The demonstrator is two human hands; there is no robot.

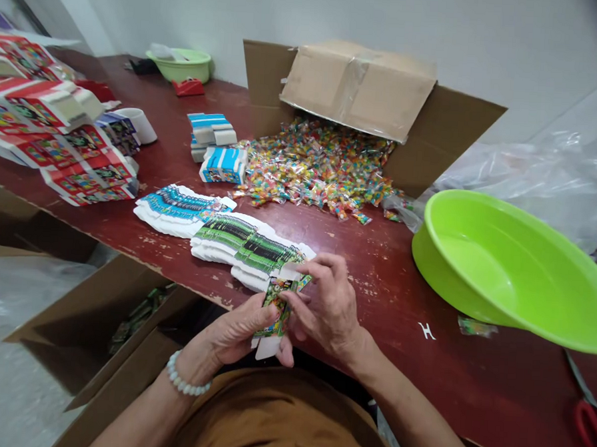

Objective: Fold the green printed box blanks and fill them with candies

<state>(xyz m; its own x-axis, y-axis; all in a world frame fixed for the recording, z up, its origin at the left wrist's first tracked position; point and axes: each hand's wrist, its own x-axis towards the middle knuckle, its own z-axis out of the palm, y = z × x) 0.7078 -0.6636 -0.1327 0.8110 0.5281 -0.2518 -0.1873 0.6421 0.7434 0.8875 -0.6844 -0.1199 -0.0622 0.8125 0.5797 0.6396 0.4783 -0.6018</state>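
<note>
1. Dark red table point(420, 390) against a pale wall carries everything.
2. Both hands hold a small green carton point(275, 309) at the table's near edge: left hand point(240, 330) grips its lower end, right hand point(324, 305) pinches its top flap.
3. Flat green cartons point(247, 244) lie just behind it.
4. Right of it sits a green basin point(516, 275); behind, wrapped candies point(316, 164) spill from a cardboard box point(365, 93).

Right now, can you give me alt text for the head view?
Both hands, left hand and right hand, hold a small green printed carton over the near edge of a dark red table. Flat green cartons, a spilled pile of candy packets and a lime basin lie beyond.
</note>
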